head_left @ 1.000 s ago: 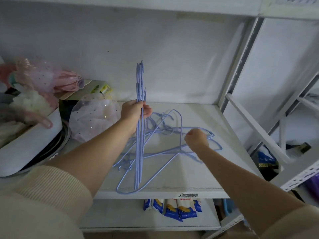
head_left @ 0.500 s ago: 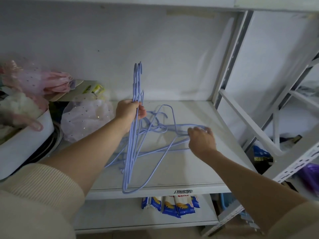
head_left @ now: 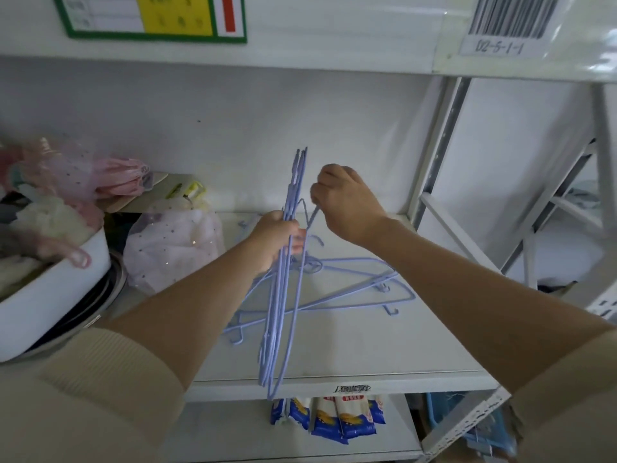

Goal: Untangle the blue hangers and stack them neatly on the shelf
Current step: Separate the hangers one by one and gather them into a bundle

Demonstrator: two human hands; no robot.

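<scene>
While left hand (head_left: 274, 236) grips hanger bundle (head_left: 279, 295), right hand (head_left: 337, 202) pinches one hanger (head_left: 312, 218); barcode label (head_left: 500, 26) reads D2-5-1-1.

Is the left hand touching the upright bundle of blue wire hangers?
Touching. The head view shows the left hand gripping the upright bundle of blue wire hangers, fingers wrapped around it.

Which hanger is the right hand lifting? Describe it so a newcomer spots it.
Start at the white shelf with loose blue hangers lying flat. Above them, the left hand grips an upright bundle. The lifted hanger is the single one pinched by the right hand, angled beside that bundle.
</scene>
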